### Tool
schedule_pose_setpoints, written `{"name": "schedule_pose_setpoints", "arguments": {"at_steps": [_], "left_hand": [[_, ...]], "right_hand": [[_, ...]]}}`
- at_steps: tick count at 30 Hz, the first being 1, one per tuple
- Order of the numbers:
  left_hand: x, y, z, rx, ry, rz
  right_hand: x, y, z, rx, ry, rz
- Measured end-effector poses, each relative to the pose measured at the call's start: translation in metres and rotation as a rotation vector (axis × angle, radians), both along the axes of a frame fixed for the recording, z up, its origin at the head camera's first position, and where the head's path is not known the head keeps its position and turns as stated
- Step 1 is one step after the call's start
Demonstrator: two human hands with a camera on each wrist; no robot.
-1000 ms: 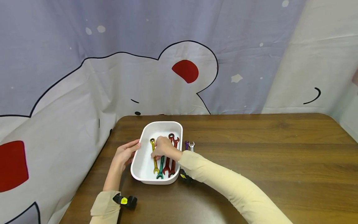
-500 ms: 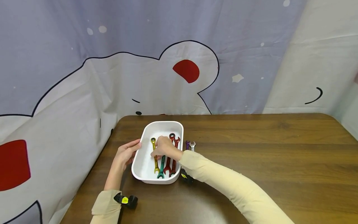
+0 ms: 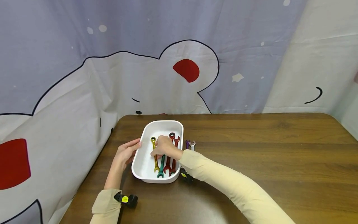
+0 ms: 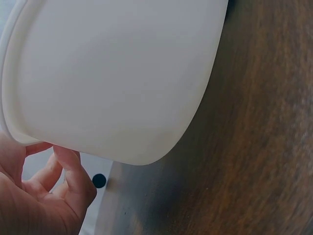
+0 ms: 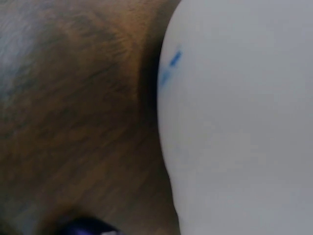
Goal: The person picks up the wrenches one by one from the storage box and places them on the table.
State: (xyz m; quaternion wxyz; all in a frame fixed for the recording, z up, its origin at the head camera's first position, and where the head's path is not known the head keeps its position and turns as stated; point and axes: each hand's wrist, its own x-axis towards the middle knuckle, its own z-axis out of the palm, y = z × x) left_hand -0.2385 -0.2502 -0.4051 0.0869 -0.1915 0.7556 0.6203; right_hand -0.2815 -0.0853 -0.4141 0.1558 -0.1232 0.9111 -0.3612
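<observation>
A white plastic tub [image 3: 137, 174] stands on the table and holds a yellow wrench [image 3: 156, 166], a green wrench [image 3: 161, 170] and two red wrenches [image 3: 167, 168]. My left hand [image 3: 126, 153] grips the tub's left rim, thumb over the edge; the left wrist view shows curled fingers [image 4: 73, 176] against the tub's outside. My right hand [image 3: 165, 147] reaches inside with fingers bent downward, the thumb and fingertips about the middle of the yellow wrench. It covers the green wrench's upper end and part of the red ones. The right wrist view shows the tub's outer wall [image 5: 234, 122], not the hand.
Right of the tub, a purple wrench [image 3: 187, 144] and a silver wrench [image 3: 192, 145] lie on the wooden table [image 3: 265, 155], partly hidden by the right sleeve [image 3: 223, 180]. A printed curtain [image 3: 237, 56] hangs behind the table.
The view shifts very slightly. Both hands, the tub and the wrenches keep their places.
</observation>
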Motion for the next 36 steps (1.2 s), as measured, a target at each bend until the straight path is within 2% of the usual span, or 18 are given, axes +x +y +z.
{"name": "schedule_pose_setpoints", "arguments": {"at_steps": [11,18,26,36], "left_hand": [[-0.002,0.000,0.002,-0.006,0.011,-0.009],[-0.003,0.001,0.003,-0.020,0.005,-0.008],[-0.002,0.001,0.004,0.000,0.003,-0.010],[-0.001,-0.002,0.002,-0.008,-0.002,-0.015]], "right_hand": [[0.002,0.000,0.000,0.011,0.071,-0.048],[0.002,-0.001,0.007,0.059,0.098,-0.030],[0.000,-0.004,0.014,0.169,0.060,-0.047],[-0.002,-0.008,0.013,0.169,-0.028,-0.085]]}}
